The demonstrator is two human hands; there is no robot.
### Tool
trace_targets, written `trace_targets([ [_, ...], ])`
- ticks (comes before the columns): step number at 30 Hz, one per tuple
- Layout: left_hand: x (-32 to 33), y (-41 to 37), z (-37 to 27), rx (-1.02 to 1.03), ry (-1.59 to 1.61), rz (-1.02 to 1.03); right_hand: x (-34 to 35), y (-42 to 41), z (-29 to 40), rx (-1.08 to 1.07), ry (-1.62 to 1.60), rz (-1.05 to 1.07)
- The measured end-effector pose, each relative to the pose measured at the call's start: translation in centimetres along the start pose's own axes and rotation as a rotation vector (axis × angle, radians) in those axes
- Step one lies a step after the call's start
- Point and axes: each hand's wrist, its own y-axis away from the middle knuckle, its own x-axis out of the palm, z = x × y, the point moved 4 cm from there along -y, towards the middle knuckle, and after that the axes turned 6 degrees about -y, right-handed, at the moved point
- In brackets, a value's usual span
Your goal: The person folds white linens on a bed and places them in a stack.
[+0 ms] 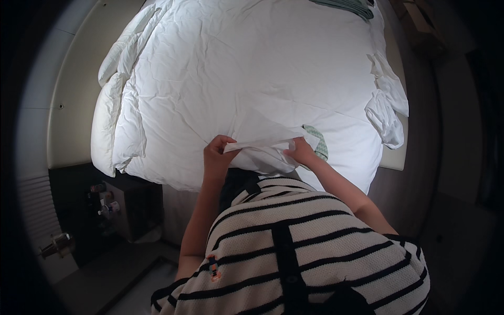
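A thin white cloth [262, 151] is stretched between my two hands just in front of my waist, at the near side of the bed. My left hand [219, 147] pinches its left corner between thumb and fingers. At its right end, my right hand [301, 151] grips the edge. A green patterned cloth [319, 142] lies on the bed just beyond my right wrist, partly covered by white fabric. Under and beyond my hands spreads a wrinkled white duvet [256, 67]. Whether the held cloth is separate from the bedding is hard to tell.
White pillows [104, 126] lie along the left beside a pale headboard [71, 118]. A dark bedside table [138, 208] with bottles stands at lower left. Bunched white fabric [384, 118] hangs at the right edge. Folded green cloth [350, 7] lies at the far right corner.
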Motion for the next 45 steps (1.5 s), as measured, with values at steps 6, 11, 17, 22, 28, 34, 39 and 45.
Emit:
trace_targets([
  [6,-3.7,-0.8,-0.2,-0.019,0.156,-0.154,-0.5,-0.5,-0.3,-0.027,-0.214,0.005],
  [11,-9.1,-1.7,4.3,-0.005,-0.211,-0.471,-3.3,0.8,3.7,0.166,-0.701,-0.076],
  [17,-1.8,-1.0,2.3,0.063,-0.068,-0.033,-4.8,3.8,11.5,-0.429,-0.413,-0.187],
  [22,4.6,-0.3,4.3,-0.385,0.377,0.325,-1.4,6.4,16.7,-0.681,-0.337,0.186],
  [28,3.1,0.2,5.0,-0.327,0.563,0.248,-3.1,5.9,13.0,-0.282,-0.55,0.177],
  [34,4.7,1.5,3.9,-0.406,0.488,0.279,-5.1,5.0,13.4,-0.336,-0.433,0.024],
  [39,4.6,1.7,3.4,-0.425,0.571,0.325,-3.7,4.8,13.7,-0.269,-0.516,0.097],
  [45,4.6,2.0,4.2,-0.486,0.716,0.354,-2.9,4.7,12.6,-0.227,-0.623,0.041],
])
